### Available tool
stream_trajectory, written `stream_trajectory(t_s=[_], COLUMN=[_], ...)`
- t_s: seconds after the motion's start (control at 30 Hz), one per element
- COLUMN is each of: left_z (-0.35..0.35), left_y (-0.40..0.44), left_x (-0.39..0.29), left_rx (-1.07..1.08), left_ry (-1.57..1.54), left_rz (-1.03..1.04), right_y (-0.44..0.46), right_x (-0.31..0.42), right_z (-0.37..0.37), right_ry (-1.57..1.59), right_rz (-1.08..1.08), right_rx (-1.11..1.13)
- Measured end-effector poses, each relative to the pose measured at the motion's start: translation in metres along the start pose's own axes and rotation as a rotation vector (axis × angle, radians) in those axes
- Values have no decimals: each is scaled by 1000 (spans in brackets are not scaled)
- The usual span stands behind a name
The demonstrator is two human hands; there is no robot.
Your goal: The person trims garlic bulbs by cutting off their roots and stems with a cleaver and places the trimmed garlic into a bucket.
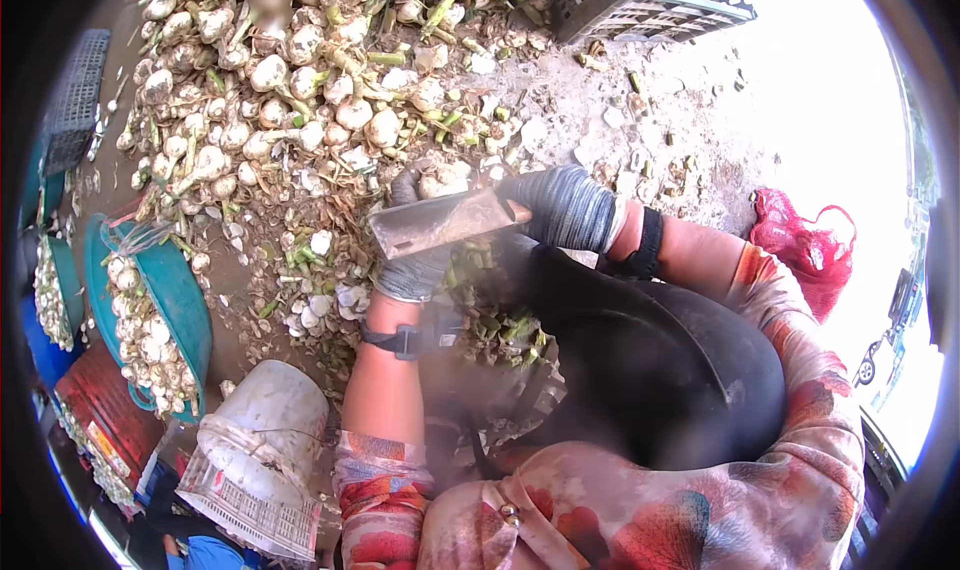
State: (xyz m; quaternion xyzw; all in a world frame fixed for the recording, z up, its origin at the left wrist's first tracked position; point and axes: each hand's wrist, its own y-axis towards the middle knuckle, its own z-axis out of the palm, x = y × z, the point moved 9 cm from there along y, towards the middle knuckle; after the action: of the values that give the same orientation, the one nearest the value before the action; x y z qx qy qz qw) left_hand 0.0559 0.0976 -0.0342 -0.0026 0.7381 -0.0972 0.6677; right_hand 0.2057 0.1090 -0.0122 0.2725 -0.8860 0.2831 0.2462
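Note:
My right hand (565, 205), in a grey-striped work glove, is closed around the handle of a broad-bladed cleaver (440, 222). The blade points left and lies across my gloved left hand (415, 275), hiding most of its palm. Beyond the blade, the left fingers curl around a garlic bulb (442, 180), as far as I can see. Cut green stem pieces (510, 340) lie below the blade between my arms. A large heap of garlic bulbs with stems (270, 100) spreads over the ground ahead and to the left.
A dark plastic crate (655, 15) stands beyond the heap. To the left are a tilted teal basin (175, 300) of garlic, a white bucket (270, 420) and a red tub (105, 410). A red mesh bag (800, 245) lies right of my right arm.

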Motion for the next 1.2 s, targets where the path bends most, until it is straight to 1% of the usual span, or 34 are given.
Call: stream_trajectory(t_s=[0.03, 0.07, 0.1, 0.13, 0.17, 0.27, 0.33, 0.37, 0.4, 0.43, 0.47, 0.53, 0.57, 0.6, 0.67, 0.73, 0.77, 0.8, 0.83, 0.87, 0.9, 0.93, 0.97, 1.0, 1.03, 1.07, 1.1, 1.13, 1.17, 1.2], left_z=[-2, -2, -4, 0, 3, 13, 13, 13, -2, -4, -5, -8, -3, 3, 0, -3, -5, -11, -6, -4, -4, -7, -18, -21, -30, -14, -9, -3, 3, 11], left_y=[-11, -21, -25, -28, -30, -31, -31, -32, -31, -35, -36, -41, -38, -29, -35, -29, -21, -8, -8, -12, -17, -20, -28, -30, -27, -33, -32, -31, -29, -29], left_x=[11, 20, 19, 18, 16, 6, 0, 3, 5, 7, -3, 5, -2, -25, -77, -83, -82, -78, -90, -91, -104, -115, -101, -100, -66, -34, -29, -24, -13, -1], left_rx=[7, 14, 12, 23, 36, 70, 67, 66, 51, 57, 23, -85, -6, 67, -110, -82, -80, -98, -140, -133, -177, -231, -297, -307, -234, -138, -122, -110, -94, -74], left_ry=[-107, -215, -213, -472, -732, -1196, -1268, -1293, -453, -32, 390, 75, 201, 322, 147, 184, 313, 445, 729, 725, 805, 889, 709, 717, 10, -697, -838, -979, -1044, -1111], left_rz=[-135, -271, -271, -281, -288, -292, -296, -297, -87, 16, 113, -40, 6, 61, 61, 32, -18, -61, 268, 257, 313, 376, 325, 333, 36, -269, -291, -317, -386, -456], right_y=[0, 0, -1, -1, -2, -2, 2, 5, 9, 12, 15, 15, 20, 29, 20, 22, 15, 21, 23, 16, 13, 22, 29, 35, 40, 41, 39, 35, 33, 31], right_x=[4, 9, 18, 26, 29, 33, 24, 19, 11, 4, 0, -4, -12, -37, -108, -94, -60, -36, -21, -6, 1, 15, 28, 33, 31, 40, 41, 43, 47, 43], right_z=[-1, -2, -4, -6, -9, -7, 5, 7, 8, 9, 12, 12, 16, 6, -16, -16, -27, -18, -7, 6, 10, -3, -18, -20, -18, -21, -17, -14, -16, -20], right_ry=[38, 39, 34, 27, 27, 28, 40, 38, -46, -127, -128, -130, -201, -174, -70, 142, 429, 703, 775, 854, 860, 815, 766, 761, 756, 756, 759, 669, 577, 574], right_rz=[-54, -58, -112, -164, -164, -150, -75, -75, -64, -50, -58, -112, -78, 217, 428, 250, 335, 235, 325, 429, 433, 267, 95, 8, -98, -198, -200, -199, -197, -197], right_rx=[-41, -40, -37, -34, -35, -4, 57, 57, 26, -4, -3, -52, -60, 46, -92, -201, -179, -111, 59, 234, 241, 149, 55, 83, 16, -45, -36, -27, -21, -19])
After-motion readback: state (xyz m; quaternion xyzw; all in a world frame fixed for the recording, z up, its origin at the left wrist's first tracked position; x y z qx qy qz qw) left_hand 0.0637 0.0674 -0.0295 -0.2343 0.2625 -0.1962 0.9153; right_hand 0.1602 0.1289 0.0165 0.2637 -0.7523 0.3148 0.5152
